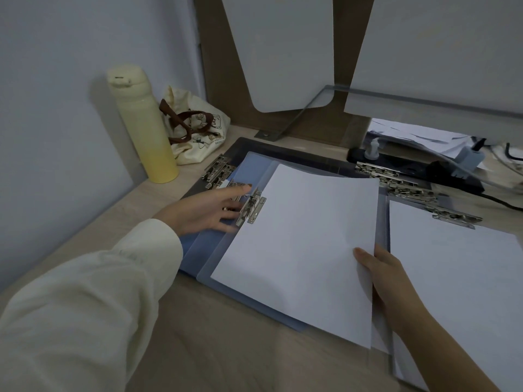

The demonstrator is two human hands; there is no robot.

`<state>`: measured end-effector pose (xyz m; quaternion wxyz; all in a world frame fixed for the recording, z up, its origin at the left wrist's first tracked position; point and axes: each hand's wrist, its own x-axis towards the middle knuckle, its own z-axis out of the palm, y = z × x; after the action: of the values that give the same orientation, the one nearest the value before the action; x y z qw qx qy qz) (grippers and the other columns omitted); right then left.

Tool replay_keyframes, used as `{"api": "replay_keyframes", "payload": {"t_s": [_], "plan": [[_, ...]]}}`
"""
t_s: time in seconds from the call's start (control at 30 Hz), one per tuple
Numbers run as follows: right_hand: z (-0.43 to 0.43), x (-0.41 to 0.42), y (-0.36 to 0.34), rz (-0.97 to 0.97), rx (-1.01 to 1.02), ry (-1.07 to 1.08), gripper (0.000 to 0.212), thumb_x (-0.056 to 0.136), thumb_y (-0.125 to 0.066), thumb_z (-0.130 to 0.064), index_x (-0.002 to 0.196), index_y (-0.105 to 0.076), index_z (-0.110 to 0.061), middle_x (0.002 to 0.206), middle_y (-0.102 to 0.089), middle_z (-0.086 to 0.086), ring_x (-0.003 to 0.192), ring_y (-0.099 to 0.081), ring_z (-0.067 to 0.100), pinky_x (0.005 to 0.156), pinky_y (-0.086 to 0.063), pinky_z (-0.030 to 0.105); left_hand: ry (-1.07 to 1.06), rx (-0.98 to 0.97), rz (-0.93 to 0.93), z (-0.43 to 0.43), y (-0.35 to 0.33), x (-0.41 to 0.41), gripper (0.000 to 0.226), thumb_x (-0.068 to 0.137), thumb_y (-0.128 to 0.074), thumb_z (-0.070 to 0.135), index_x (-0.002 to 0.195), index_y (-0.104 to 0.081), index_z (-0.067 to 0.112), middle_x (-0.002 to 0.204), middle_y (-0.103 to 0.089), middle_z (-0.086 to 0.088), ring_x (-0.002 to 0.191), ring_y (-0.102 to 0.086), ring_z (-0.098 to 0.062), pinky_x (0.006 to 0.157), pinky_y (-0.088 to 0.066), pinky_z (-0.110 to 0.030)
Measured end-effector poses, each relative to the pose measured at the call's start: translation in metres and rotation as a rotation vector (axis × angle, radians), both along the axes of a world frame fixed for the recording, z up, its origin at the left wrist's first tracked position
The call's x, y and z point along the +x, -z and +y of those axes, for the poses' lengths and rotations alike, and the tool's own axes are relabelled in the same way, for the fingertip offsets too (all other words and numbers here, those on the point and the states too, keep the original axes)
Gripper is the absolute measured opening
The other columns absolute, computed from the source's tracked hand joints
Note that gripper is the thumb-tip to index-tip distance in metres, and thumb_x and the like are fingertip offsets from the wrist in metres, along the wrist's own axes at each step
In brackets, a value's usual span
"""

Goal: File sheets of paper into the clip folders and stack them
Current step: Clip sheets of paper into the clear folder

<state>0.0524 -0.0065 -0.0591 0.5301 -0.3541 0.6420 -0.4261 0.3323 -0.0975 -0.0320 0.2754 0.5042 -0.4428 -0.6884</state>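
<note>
A white sheet (300, 247) lies on an open blue folder (215, 250) in the middle of the desk (198, 349). The sheet is plain and flat, with nothing printed on the side that shows. It sits a bit crooked on the folder. Its far edge curves up a little.

The right hand (387, 278) holds the sheet at its right edge. The thumb is on top of the paper and the fingers are tucked under it, so the hand is pinching the sheet.

The left hand (206, 210) (in a long cream sleeve) rests at the left side of the sheet. Its fingers are spread flat and touch the silver clip (252, 207) of the folder. The clip sits right at the sheet's left edge. The left hand grips nothing; it just presses by the clip.

More folders (458, 278) with white paper lie to the right, just beside the right hand, with silver clips showing in a row at their far ends. Other folders lie under the blue one.

A yellow bottle (141, 128) stands at the back left by the wall. A small cloth bag (195, 128) slumps next to it.
</note>
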Motion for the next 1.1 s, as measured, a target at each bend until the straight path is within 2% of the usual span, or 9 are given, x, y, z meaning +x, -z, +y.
{"api": "replay_keyframes", "payload": {"t_s": [0.13,0.33,0.4,0.53,0.67,0.8,0.93,1.03,1.1], "plan": [[0.0,-0.001,0.001,0.011,-0.002,0.006,0.016,0.095,-0.046,-0.015,0.091,-0.062,-0.017,0.094,-0.067,0.01,0.087,-0.063,0.029,0.082,-0.051,0.038,-0.006,0.0,0.012,0.002,0.0,0.0,0.04,0.077,-0.063,0.04,0.113,-0.058,0.026,0.118,-0.064,-0.008,0.112,-0.061,-0.022,0.086,-0.055,-0.041],[0.0,0.0,0.0,0.016,-0.01,0.003,0.018,0.095,-0.046,-0.015,0.085,-0.06,-0.021,0.091,-0.067,0.008,0.084,-0.063,0.027,0.077,-0.051,0.034,-0.025,0.016,0.01,0.004,-0.003,-0.003,0.047,0.081,-0.059,0.039,0.122,-0.054,0.017,0.117,-0.064,-0.009,0.103,-0.065,-0.019,0.081,-0.057,-0.035],[0.0,-0.001,0.001,0.024,-0.014,-0.002,0.018,0.095,-0.046,-0.016,0.086,-0.06,-0.02,0.092,-0.066,0.008,0.085,-0.063,0.027,0.078,-0.051,0.035,-0.019,0.052,-0.005,0.006,-0.006,-0.003,0.047,0.077,-0.059,0.041,0.115,-0.057,0.013,0.113,-0.067,-0.01,0.098,-0.068,-0.019,0.079,-0.058,-0.032],[-0.001,-0.002,0.004,0.055,-0.021,-0.017,0.016,0.095,-0.046,-0.016,0.098,-0.062,-0.017,0.101,-0.067,0.008,0.096,-0.062,0.03,0.094,-0.048,0.045,0.052,0.159,-0.032,0.014,-0.008,0.0,0.04,0.081,-0.053,0.047,0.098,-0.062,0.012,0.111,-0.069,-0.013,0.106,-0.065,-0.026,0.08,-0.056,-0.036],[-0.001,-0.001,0.006,0.073,-0.03,-0.017,0.016,0.095,-0.047,-0.017,0.091,-0.061,-0.024,0.104,-0.067,0.008,0.099,-0.062,0.031,0.098,-0.045,0.049,0.029,0.134,0.012,0.02,0.003,0.001,0.026,0.089,-0.053,0.032,0.107,-0.062,0.016,0.106,-0.071,-0.008,0.091,-0.07,-0.02,0.074,-0.059,-0.031],[-0.001,-0.002,0.007,0.089,-0.031,-0.026,0.016,0.095,-0.046,-0.017,0.091,-0.06,-0.023,0.104,-0.067,0.009,0.099,-0.062,0.031,0.098,-0.045,0.049,-0.033,0.081,-0.006,0.025,0.012,-0.002,0.014,0.092,-0.052,0.019,0.101,-0.061,0.016,0.096,-0.073,-0.002,0.083,-0.071,-0.013,0.072,-0.058,-0.025],[-0.001,-0.002,0.006,0.108,-0.037,-0.022,0.018,0.095,-0.046,-0.016,0.085,-0.059,-0.024,0.098,-0.067,0.007,0.095,-0.062,0.03,0.096,-0.047,0.046,-0.067,0.026,-0.093,0.029,0.016,-0.005,0.028,0.091,-0.055,0.017,0.119,-0.051,0.014,0.102,-0.07,-0.001,0.089,-0.067,-0.012,0.076,-0.056,-0.025],[-0.002,-0.002,0.008,0.112,-0.036,-0.021,0.015,0.095,-0.046,-0.017,0.091,-0.06,-0.023,0.103,-0.067,0.009,0.098,-0.062,0.03,0.097,-0.046,0.047,-0.111,0.007,-0.127,0.031,0.016,-0.008,0.04,0.091,-0.055,0.017,0.128,-0.04,0.019,0.105,-0.067,-0.002,0.091,-0.065,-0.012,0.072,-0.055,-0.022],[-0.003,-0.002,0.009,0.112,-0.036,-0.02,0.014,0.095,-0.047,-0.017,0.1,-0.06,-0.021,0.107,-0.066,0.009,0.1,-0.061,0.03,0.098,-0.045,0.047,-0.117,-0.01,-0.136,0.032,0.016,-0.009,0.028,0.092,-0.054,0.016,0.119,-0.047,0.017,0.097,-0.07,0.001,0.088,-0.066,-0.011,0.068,-0.055,-0.018]]}}
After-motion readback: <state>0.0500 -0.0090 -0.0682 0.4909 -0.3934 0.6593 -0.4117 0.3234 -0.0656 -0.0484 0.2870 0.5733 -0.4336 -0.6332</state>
